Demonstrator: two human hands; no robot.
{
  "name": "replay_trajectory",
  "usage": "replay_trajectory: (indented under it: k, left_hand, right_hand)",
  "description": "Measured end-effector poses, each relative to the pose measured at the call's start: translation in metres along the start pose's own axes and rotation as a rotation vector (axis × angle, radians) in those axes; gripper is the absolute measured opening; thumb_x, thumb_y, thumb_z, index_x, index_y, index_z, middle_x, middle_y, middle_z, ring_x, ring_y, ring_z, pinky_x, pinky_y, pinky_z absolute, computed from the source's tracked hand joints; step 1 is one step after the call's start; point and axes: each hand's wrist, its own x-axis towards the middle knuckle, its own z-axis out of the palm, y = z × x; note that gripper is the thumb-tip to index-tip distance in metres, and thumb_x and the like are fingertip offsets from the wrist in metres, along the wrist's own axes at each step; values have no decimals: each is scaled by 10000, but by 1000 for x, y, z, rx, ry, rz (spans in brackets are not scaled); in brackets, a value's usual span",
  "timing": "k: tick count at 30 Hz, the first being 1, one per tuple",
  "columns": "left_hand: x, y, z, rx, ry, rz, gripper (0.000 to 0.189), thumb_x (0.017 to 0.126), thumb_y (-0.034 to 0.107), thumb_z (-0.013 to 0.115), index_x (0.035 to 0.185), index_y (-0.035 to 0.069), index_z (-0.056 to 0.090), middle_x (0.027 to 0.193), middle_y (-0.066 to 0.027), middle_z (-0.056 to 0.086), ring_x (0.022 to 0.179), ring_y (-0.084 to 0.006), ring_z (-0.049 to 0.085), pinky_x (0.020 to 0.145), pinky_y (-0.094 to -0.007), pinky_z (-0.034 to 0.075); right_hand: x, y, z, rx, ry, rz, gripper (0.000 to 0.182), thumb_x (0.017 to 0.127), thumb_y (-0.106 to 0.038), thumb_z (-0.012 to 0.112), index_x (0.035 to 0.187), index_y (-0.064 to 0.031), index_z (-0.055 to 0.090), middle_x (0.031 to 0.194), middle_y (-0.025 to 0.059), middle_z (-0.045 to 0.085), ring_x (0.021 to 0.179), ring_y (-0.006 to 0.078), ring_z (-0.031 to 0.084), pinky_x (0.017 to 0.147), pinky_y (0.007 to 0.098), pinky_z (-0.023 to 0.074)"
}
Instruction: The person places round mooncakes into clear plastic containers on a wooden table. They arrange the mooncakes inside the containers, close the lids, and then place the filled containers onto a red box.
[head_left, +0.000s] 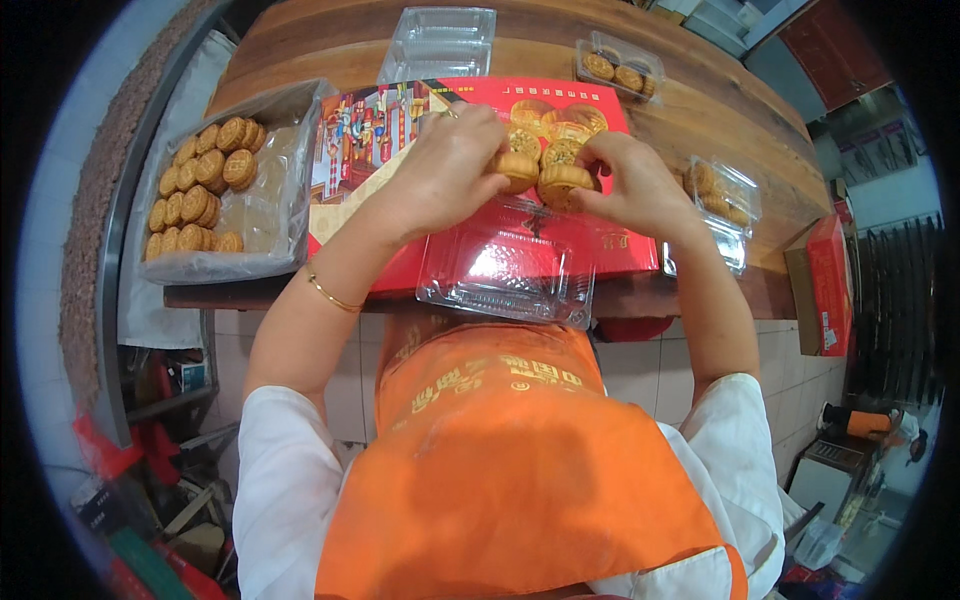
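Observation:
My left hand (459, 166) grips a round golden mooncake (516, 174) at its edge, thumb below and fingers above. Close beside it, my right hand (637, 178) holds another mooncake (566, 187) tilted on its side. Both are raised over a red printed cardboard box (630, 244), whose lid carries pictures of mooncakes; how many real ones are in each hand is hard to tell against that print. Nearer my body, a clear plastic tray (510, 262) rests on the box and overhangs the table's front edge.
A plastic-lined box (274, 217) at left has rows of mooncakes (196, 169). Clear plastic trays (442, 45) stand at the back of the wooden table (720, 120). Packed mooncake containers (619, 71) (721, 195) sit right. Beyond are a red carton (825, 289) and a person (874, 425).

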Motion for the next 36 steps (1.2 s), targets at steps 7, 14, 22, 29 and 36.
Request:
replay_trajectory:
  k: [7, 14, 22, 29, 36]
  left_hand:
    - [-10, 17, -45, -264, -58, -141, 276, 849, 86, 724, 1078, -10, 604, 961, -139, 628, 916, -269, 611, 846, -368, 487]
    - [-34, 19, -38, -342, -199, -180, 275, 853, 79, 721, 1085, -10, 602, 1005, -149, 634, 919, -285, 613, 838, -366, 490]
    - [-41, 11, -9, -207, -185, -150, 287, 830, 79, 729, 1076, 11, 598, 1003, -160, 617, 966, -356, 585, 860, -420, 476]
    - [-44, 12, 0, -167, -96, -125, 308, 816, 90, 731, 1081, 17, 591, 1039, -160, 585, 996, -366, 579, 875, -431, 475]
    - [-43, 12, 3, -179, -46, -67, 346, 742, 101, 770, 1044, 23, 619, 978, -153, 604, 946, -370, 587, 821, -456, 491]
  right_hand:
    - [-18, -14, -8, 213, 89, -19, 293, 755, -99, 778, 982, 22, 637, 888, 120, 661, 827, 210, 625, 768, 334, 506]
    - [-27, -20, 21, 228, 10, -35, 282, 761, -94, 794, 971, 5, 634, 906, 122, 644, 841, 249, 629, 774, 355, 508]
    - [-32, -14, 40, 149, 64, -47, 280, 768, -181, 783, 957, -25, 646, 891, 160, 640, 889, 347, 616, 799, 444, 499]
    - [-34, -14, 40, 76, 67, -63, 347, 773, -203, 784, 1016, -30, 607, 954, 151, 614, 950, 351, 599, 838, 442, 488]
    - [-37, -17, 37, 86, 44, -127, 347, 791, -147, 765, 1076, -27, 608, 1001, 149, 612, 990, 353, 589, 869, 437, 484]
